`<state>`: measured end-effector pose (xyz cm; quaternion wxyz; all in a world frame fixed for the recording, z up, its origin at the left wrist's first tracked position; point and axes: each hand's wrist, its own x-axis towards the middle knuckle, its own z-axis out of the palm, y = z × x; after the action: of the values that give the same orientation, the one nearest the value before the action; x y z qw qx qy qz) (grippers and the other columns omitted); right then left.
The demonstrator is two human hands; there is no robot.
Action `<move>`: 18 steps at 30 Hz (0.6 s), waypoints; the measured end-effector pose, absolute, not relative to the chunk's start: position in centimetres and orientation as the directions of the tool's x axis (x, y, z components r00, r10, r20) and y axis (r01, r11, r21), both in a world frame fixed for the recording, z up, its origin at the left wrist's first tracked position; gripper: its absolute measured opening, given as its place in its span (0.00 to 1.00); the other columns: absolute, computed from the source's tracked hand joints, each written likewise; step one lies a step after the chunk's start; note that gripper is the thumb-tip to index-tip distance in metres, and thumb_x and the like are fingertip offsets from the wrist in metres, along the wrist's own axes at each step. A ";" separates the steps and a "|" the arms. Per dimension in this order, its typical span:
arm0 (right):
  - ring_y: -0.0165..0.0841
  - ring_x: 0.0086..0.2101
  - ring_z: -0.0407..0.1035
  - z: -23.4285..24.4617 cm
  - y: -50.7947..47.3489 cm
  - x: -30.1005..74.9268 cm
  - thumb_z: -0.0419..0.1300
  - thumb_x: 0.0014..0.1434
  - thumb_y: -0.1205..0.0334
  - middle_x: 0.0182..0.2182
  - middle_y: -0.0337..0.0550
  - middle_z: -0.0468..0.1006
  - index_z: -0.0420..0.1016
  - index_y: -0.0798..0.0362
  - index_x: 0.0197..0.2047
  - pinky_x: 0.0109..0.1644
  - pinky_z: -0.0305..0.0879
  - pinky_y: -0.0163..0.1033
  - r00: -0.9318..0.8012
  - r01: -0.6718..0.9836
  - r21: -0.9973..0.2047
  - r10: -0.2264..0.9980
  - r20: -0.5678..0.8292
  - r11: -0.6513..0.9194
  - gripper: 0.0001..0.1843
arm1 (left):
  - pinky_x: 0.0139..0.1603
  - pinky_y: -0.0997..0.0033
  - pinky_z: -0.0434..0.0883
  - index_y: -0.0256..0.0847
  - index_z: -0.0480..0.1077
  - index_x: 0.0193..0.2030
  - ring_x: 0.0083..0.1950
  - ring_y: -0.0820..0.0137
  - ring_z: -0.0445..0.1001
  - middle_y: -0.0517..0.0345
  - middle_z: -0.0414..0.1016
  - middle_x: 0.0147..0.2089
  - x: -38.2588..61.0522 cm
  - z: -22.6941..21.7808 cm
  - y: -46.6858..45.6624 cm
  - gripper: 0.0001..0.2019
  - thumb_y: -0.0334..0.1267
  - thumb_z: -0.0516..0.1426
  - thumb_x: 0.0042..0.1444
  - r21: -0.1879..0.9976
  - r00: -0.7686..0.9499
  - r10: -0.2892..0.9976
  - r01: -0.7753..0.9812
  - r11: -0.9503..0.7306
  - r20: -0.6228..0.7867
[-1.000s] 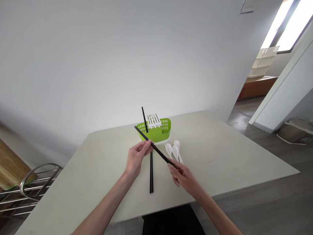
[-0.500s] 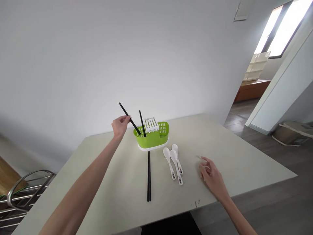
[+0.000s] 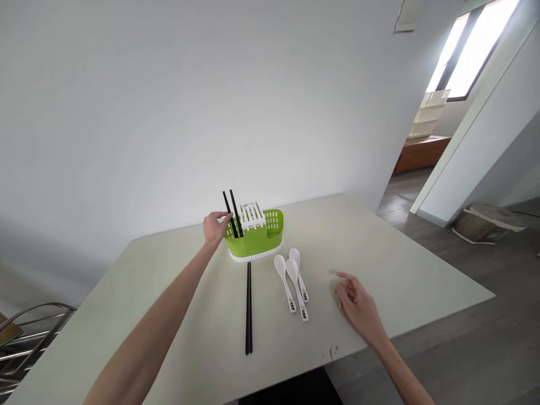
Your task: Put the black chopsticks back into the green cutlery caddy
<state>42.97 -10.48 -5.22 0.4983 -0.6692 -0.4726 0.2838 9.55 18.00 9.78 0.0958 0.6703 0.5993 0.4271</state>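
Note:
My left hand (image 3: 216, 226) pinches a black chopstick (image 3: 228, 207) whose lower end is inside the left part of a green utensil basket (image 3: 255, 245) with a white base. Another black chopstick (image 3: 234, 203) leans in the same part, just to its right. A white slatted piece (image 3: 252, 215) sits on top of the basket's middle. Two more black chopsticks (image 3: 248, 309) lie side by side on the table in front. Three white spoons (image 3: 297, 284) rest to their right, partly overlapping. My right hand (image 3: 356, 304) lies by the table's right front, fingers loosely curled but apart, holding nothing.
The pale table (image 3: 177, 349) stands against a grey-white wall (image 3: 211, 112). A metal rack (image 3: 37, 337) is at the lower left. A lidded brown bin (image 3: 485, 224) stands on the floor at the right, beyond the table's edge.
My left hand has lowered the chopstick into the basket and turned it more upright, close to the other one. My right hand stays by the table edge. The camera view has shifted slightly.

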 end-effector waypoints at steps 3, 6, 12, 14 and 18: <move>0.34 0.26 0.69 -5.5 -10.4 43.1 0.54 0.66 0.42 0.32 0.40 0.78 0.69 0.50 0.59 0.34 0.67 0.40 0.391 0.340 -0.940 0.915 0.102 -0.040 0.26 | 0.59 0.57 0.72 0.40 0.81 0.47 0.54 0.57 0.78 0.47 0.81 0.54 9.3 10.4 17.7 0.16 0.49 0.62 0.59 0.640 -0.061 0.885 0.713 -0.285 0.462; 0.34 0.27 0.69 -5.7 -10.4 43.3 0.53 0.66 0.43 0.33 0.40 0.79 0.69 0.50 0.59 0.35 0.67 0.39 0.397 0.341 -0.939 0.913 0.097 -0.049 0.26 | 0.55 0.60 0.73 0.41 0.77 0.54 0.53 0.61 0.76 0.45 0.76 0.57 8.7 10.5 15.7 0.19 0.49 0.57 0.65 0.636 -0.120 0.794 0.675 -0.376 0.596; 0.34 0.28 0.71 -5.6 -10.5 43.4 0.55 0.65 0.44 0.33 0.41 0.79 0.71 0.51 0.58 0.36 0.68 0.39 0.407 0.339 -0.939 0.908 0.100 -0.048 0.25 | 0.40 0.67 0.70 0.41 0.68 0.52 0.36 0.67 0.70 0.58 0.69 0.36 8.2 5.9 5.6 0.16 0.49 0.50 0.68 0.626 -0.143 0.798 0.705 -0.333 0.585; 0.35 0.29 0.71 -5.5 -10.5 43.4 0.55 0.65 0.43 0.33 0.41 0.79 0.72 0.51 0.57 0.37 0.68 0.39 0.400 0.347 -0.937 0.911 0.105 -0.044 0.25 | 0.37 0.66 0.69 0.42 0.67 0.49 0.32 0.66 0.70 0.62 0.67 0.32 8.6 3.7 2.1 0.15 0.50 0.52 0.65 0.556 0.082 0.929 0.781 -0.285 0.360; 0.35 0.29 0.71 -5.5 -10.7 43.4 0.55 0.64 0.40 0.32 0.43 0.79 0.74 0.52 0.55 0.36 0.68 0.40 0.396 0.344 -0.938 0.911 0.111 -0.035 0.27 | 0.42 0.61 0.71 0.42 0.68 0.49 0.41 0.60 0.77 0.51 0.75 0.44 10.0 2.0 -2.0 0.16 0.51 0.55 0.63 0.344 0.204 0.978 0.916 -0.209 0.049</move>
<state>43.43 -10.67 -5.47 0.5082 -0.6632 -0.4734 0.2789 9.96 -2.04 1.99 0.1204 0.7666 0.6174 0.1288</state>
